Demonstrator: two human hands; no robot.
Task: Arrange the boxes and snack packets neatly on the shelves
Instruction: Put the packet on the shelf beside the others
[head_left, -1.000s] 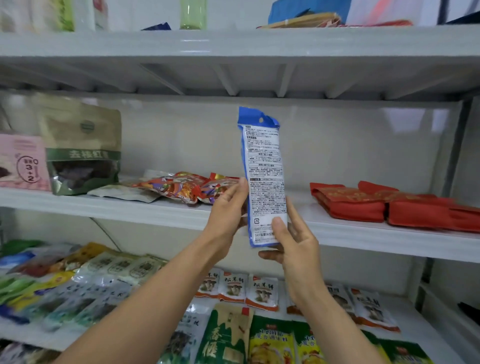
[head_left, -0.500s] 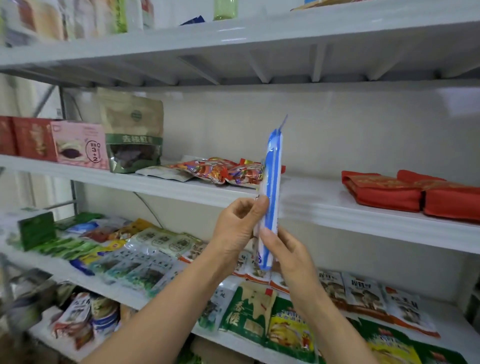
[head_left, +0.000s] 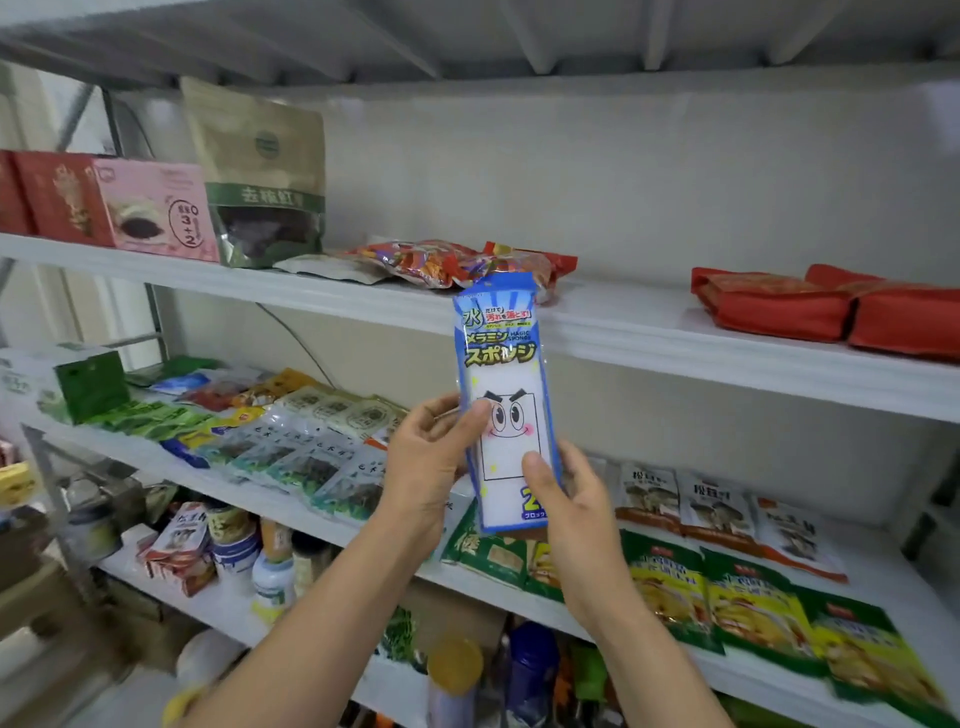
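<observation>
A tall blue-and-white sponge packet (head_left: 501, 364) with a cartoon face stands upright in front of the middle shelf (head_left: 675, 338), its printed front toward me. My left hand (head_left: 431, 462) grips its left edge, thumb on the front. On the lower right corner my right hand (head_left: 566, 499) pinches it with the thumb across the front. Behind the packet's top lie colourful snack bags (head_left: 441, 260).
On the middle shelf stand red boxes (head_left: 57, 197), a pink box (head_left: 156, 208) and a brown pouch (head_left: 260, 171) at left, red packets (head_left: 831, 306) at right. The lower shelf (head_left: 883, 561) holds several flat snack packets; jars and bottles (head_left: 270, 577) stand below.
The packet has been turned from its white label side, through edge-on, to its printed front, and it sits lower now. My view has shifted left and down.
</observation>
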